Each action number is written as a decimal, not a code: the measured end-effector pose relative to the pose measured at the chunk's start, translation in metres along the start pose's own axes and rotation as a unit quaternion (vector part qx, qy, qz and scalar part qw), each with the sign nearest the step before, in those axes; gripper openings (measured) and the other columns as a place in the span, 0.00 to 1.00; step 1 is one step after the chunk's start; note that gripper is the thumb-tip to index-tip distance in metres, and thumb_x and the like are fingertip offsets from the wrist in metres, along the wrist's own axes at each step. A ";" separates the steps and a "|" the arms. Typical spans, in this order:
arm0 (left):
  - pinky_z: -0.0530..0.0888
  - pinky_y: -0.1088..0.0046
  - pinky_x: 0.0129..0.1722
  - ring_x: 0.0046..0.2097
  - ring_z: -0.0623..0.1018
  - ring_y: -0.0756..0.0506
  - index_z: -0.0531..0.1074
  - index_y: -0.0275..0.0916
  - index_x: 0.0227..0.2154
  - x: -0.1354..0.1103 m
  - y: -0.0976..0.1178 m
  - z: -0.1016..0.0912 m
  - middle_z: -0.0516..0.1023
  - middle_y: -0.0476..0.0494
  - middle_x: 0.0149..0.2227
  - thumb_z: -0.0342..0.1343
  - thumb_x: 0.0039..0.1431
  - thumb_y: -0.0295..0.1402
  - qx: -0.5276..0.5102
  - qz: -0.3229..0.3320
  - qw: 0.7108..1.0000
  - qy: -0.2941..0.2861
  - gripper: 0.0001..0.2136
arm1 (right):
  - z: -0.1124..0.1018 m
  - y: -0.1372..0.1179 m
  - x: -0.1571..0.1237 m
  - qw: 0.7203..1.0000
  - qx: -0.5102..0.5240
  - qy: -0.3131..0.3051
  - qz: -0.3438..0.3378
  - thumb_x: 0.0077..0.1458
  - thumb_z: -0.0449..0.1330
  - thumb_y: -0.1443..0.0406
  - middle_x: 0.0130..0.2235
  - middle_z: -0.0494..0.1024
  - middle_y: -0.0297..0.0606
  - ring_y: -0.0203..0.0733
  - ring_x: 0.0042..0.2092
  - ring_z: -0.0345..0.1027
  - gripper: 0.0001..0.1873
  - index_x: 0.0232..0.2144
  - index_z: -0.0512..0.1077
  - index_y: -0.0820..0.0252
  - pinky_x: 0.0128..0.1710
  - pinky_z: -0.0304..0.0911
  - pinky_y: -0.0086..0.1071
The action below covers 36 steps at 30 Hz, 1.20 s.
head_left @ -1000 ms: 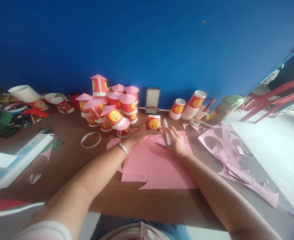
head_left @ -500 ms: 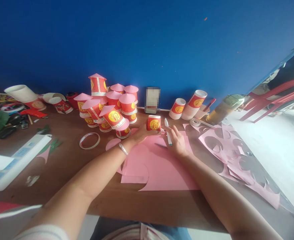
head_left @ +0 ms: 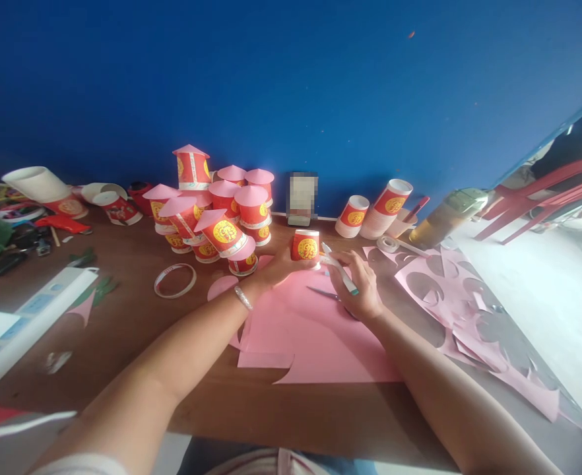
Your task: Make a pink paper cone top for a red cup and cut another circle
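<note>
My left hand (head_left: 277, 267) is closed round the base of a small red paper cup (head_left: 305, 245) standing upside down on a pink paper sheet (head_left: 315, 330). My right hand (head_left: 357, 284) grips a white pen (head_left: 339, 266) whose tip points at the foot of that cup. A silver bracelet (head_left: 243, 297) sits on my left wrist. Both forearms stretch across the brown table (head_left: 137, 330).
A heap of red cups with pink cone lids (head_left: 216, 214) stands behind left. A tape ring (head_left: 175, 280) lies to its left, more cups (head_left: 373, 211) and a bottle (head_left: 442, 218) to the back right. Cut pink scraps (head_left: 474, 316) lie at right, a white box (head_left: 24, 320) at left.
My right hand has tilted the pen from upright to slanting, its tip now down beside the cup. The left hand has stayed on the cup.
</note>
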<state>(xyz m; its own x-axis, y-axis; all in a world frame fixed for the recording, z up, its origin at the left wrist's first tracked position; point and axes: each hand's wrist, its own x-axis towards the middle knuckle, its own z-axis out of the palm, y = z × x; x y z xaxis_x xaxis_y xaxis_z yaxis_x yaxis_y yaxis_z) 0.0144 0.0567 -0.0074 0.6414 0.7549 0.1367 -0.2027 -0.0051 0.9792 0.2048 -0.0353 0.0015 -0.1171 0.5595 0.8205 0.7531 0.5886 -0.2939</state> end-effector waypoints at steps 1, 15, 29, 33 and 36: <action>0.73 0.64 0.51 0.48 0.76 0.43 0.72 0.38 0.48 0.000 0.000 0.001 0.77 0.43 0.46 0.71 0.56 0.38 -0.001 -0.002 1.000 -0.001 0.21 | 0.000 -0.001 -0.001 1.000 -0.006 0.000 0.003 0.68 0.58 0.68 0.35 0.79 0.37 0.41 0.33 0.73 0.07 0.47 0.72 0.54 0.32 0.69 0.35; 0.74 0.63 0.50 0.49 0.76 0.43 0.69 0.40 0.52 -0.002 -0.001 0.001 0.76 0.44 0.46 0.72 0.53 0.42 0.046 -0.022 0.999 0.010 0.27 | 0.000 -0.008 0.001 0.994 -0.024 -0.035 -0.096 0.65 0.59 0.74 0.33 0.79 0.37 0.41 0.32 0.74 0.11 0.46 0.70 0.56 0.30 0.65 0.33; 0.75 0.62 0.51 0.51 0.76 0.42 0.69 0.41 0.53 -0.003 -0.001 0.001 0.76 0.44 0.48 0.71 0.54 0.42 0.075 -0.025 0.997 0.007 0.27 | 0.000 -0.010 0.002 0.993 -0.036 -0.051 -0.097 0.66 0.57 0.73 0.33 0.79 0.36 0.40 0.32 0.74 0.10 0.45 0.71 0.55 0.30 0.66 0.32; 0.75 0.61 0.51 0.52 0.77 0.40 0.69 0.40 0.53 -0.003 -0.001 0.001 0.77 0.42 0.50 0.72 0.53 0.42 0.075 -0.025 0.997 0.012 0.27 | 0.000 -0.009 0.001 0.993 -0.043 -0.054 -0.096 0.66 0.57 0.73 0.33 0.79 0.36 0.40 0.32 0.74 0.09 0.45 0.71 0.55 0.30 0.65 0.33; 0.75 0.61 0.52 0.53 0.76 0.40 0.69 0.40 0.53 -0.003 0.000 0.001 0.77 0.42 0.50 0.71 0.54 0.41 0.075 -0.031 0.997 0.015 0.27 | 0.000 -0.008 0.000 0.993 -0.043 -0.053 -0.099 0.66 0.57 0.72 0.33 0.79 0.36 0.40 0.32 0.74 0.07 0.44 0.70 0.56 0.30 0.65 0.32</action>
<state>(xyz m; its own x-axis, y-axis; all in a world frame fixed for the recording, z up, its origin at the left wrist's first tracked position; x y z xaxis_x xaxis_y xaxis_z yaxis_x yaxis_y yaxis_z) 0.0133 0.0538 -0.0077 0.6266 0.7759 0.0723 -0.0489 -0.0535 0.9974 0.1985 -0.0398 0.0037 -0.3325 0.4983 0.8007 0.7605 0.6437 -0.0848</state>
